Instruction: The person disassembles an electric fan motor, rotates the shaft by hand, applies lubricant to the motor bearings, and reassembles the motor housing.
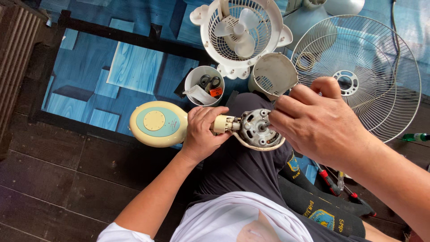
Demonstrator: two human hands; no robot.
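My left hand [202, 131] grips the cream neck of a fan stand, just beside its oval base [157, 123] with a pale blue panel and yellow dial. The bare fan motor [256, 129], grey metal in a cream cradle, rests over my knee. My right hand [314, 121] is closed over the motor's right side, fingertips at its shaft; what they pinch is hidden.
A small white fan [241, 31] lies face up on the blue patterned mat. A cream motor cover [272, 74] and a white cup [204, 84] with scissors stand behind the motor. A large wire fan guard [363, 67] lies right. Red-handled screwdrivers [331, 181] lie by my leg.
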